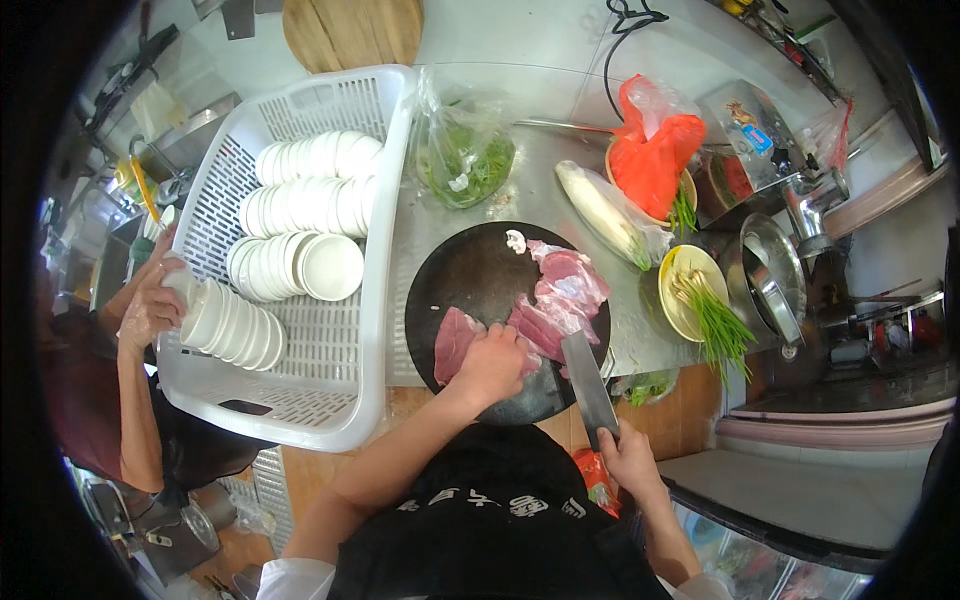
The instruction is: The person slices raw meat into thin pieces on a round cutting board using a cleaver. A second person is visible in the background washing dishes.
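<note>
Raw red meat point(454, 349) lies on a dark round chopping board point(472, 270), with my left hand point(495, 364) resting on its right part, fingers bent. My right hand point(628, 454) grips the handle of a cleaver point(591, 379), whose blade reaches over the board's right edge to the larger pile of meat point(566, 289). The blade's tip end is close to that meat; whether it touches cannot be told. A small white scrap point(516, 241) sits at the top of the board.
A white plastic basket point(375, 262) with stacked white bowls point(334, 266) stands left; a co-worker's hands point(154, 304) hold bowls there. Beyond the board are bagged greens point(465, 161), a wrapped white vegetable point(600, 210), a red bag point(656, 165) and a bowl with green onions point(686, 277).
</note>
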{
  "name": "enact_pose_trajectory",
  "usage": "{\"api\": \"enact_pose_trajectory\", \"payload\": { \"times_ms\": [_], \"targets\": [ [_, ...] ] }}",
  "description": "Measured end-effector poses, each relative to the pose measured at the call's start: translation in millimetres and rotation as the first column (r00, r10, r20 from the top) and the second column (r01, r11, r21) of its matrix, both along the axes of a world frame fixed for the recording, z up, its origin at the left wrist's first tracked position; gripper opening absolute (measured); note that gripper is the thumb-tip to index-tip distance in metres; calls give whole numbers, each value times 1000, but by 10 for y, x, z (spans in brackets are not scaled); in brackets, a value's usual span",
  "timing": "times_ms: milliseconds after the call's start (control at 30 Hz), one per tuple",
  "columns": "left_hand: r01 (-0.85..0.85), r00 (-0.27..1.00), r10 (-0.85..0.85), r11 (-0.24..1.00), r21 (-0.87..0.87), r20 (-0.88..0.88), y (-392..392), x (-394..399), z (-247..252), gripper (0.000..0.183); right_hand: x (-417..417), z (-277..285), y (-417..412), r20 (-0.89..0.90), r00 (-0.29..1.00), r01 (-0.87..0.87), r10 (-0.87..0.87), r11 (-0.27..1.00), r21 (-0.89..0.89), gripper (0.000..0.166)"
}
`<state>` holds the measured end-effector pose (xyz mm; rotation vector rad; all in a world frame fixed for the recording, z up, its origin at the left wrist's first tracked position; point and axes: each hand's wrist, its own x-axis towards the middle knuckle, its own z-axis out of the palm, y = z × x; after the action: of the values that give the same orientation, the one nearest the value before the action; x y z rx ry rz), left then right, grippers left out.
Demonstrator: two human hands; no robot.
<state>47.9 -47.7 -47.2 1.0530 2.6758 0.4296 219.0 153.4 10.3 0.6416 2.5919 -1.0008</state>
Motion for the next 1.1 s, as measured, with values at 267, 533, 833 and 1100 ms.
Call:
{"api": "enact_pose_trajectory", "payload": {
  "times_ms": [267, 533, 833, 1100],
  "targets": [
    [-48, 997, 49, 999, 6, -62, 60, -18, -32, 33, -266, 19, -11, -80, 996, -45, 44, 999, -11, 25],
    [-28, 990, 16, 996, -89, -140, 71, 23, -71, 38, -427, 25, 144, -59, 997, -48, 43, 995, -88, 24],
    [-198, 980, 197, 978, 70, 13, 6, -31, -99, 42, -557, -148, 238, -235, 966, -129, 111, 990, -62, 22],
    [-238, 968, 230, 969, 71, 105, 16, -49, -79, 47, -643, -178, 294, -202, 966, -175, 161, 983, -57, 23]
  ]
}}
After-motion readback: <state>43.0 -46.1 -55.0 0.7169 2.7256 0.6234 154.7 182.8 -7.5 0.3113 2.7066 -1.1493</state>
